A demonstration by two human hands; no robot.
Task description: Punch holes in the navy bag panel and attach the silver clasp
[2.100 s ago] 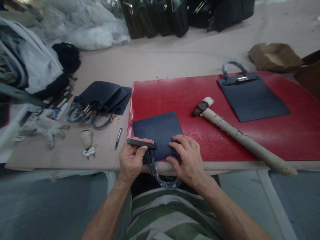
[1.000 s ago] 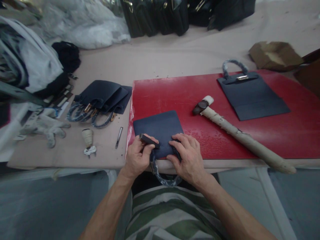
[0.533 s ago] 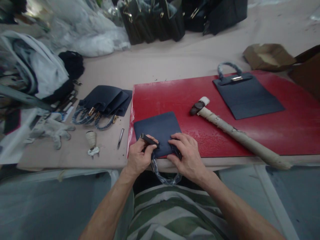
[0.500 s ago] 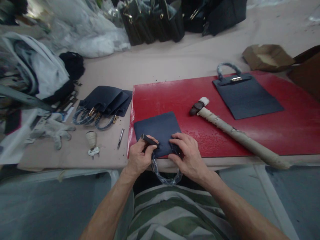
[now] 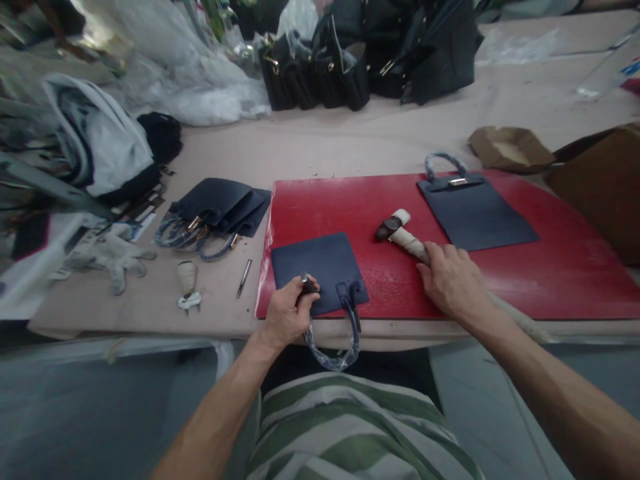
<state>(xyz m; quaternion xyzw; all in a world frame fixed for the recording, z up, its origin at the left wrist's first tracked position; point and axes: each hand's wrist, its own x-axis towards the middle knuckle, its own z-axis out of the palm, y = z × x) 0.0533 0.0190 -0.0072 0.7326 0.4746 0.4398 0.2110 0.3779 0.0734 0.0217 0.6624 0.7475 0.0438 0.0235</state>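
Observation:
My left hand (image 5: 293,310) grips a short dark punch-like tool (image 5: 308,285), held over the lower part of a navy leather panel (image 5: 320,260). A plastic-wrapped handle (image 5: 333,360) hangs from that panel over the table's front edge. My right hand (image 5: 455,280) is wrapped round the taped shaft of a hammer (image 5: 410,243), which lies on the red board (image 5: 325,207). Behind the hammer, a second navy panel (image 5: 480,213) rests with its wrapped handle pointing away from me.
Stacked navy panels (image 5: 220,203), a metal rod (image 5: 244,279), a tape-wrapped tool (image 5: 187,287) and a grey glove (image 5: 120,257) lie on the left. Black bags (image 5: 345,73) stand at the back. A brown tray (image 5: 511,148) sits at the back right.
My right hand has left the near panel's handle and moved right onto the hammer shaft. My left hand keeps the dark tool, now more upright. The camera view has shifted a little.

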